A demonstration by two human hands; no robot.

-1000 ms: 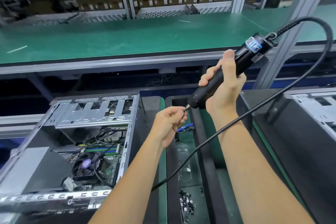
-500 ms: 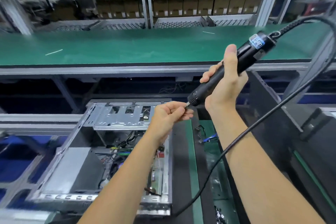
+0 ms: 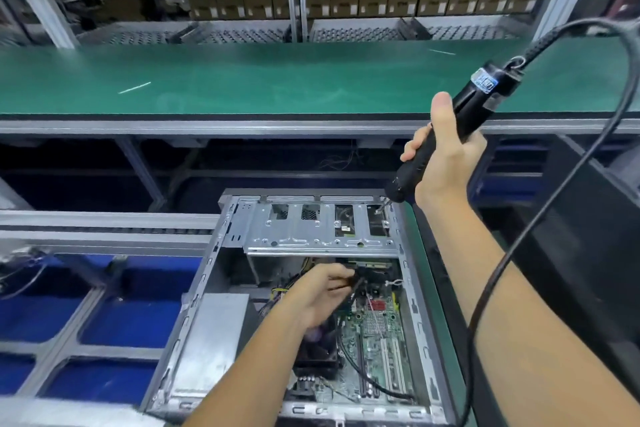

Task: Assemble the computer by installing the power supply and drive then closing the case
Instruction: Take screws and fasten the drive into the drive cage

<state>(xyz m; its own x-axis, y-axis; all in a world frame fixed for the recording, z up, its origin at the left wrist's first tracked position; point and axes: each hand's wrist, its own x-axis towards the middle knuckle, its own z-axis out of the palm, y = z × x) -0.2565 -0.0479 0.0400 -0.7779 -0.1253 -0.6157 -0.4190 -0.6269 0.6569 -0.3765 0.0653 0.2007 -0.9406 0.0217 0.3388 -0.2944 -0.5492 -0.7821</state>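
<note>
An open computer case (image 3: 304,305) lies on its side, now filling the lower middle of the view — half a second ago it sat lower and to the left. Its power supply (image 3: 211,340) fills the near left corner, with the green motherboard (image 3: 377,333) to the right. The left hand (image 3: 318,295), earlier up at the tool's tip, has dropped inside the case below the drive cage (image 3: 318,225), its fingers curled around dark cables (image 3: 358,282). The right hand (image 3: 446,156) still grips a black electric screwdriver (image 3: 453,135), whose tip now points at the cage's far right corner. A green desk (image 3: 242,80) spans the far side — open space lies between it and the case.
</note>
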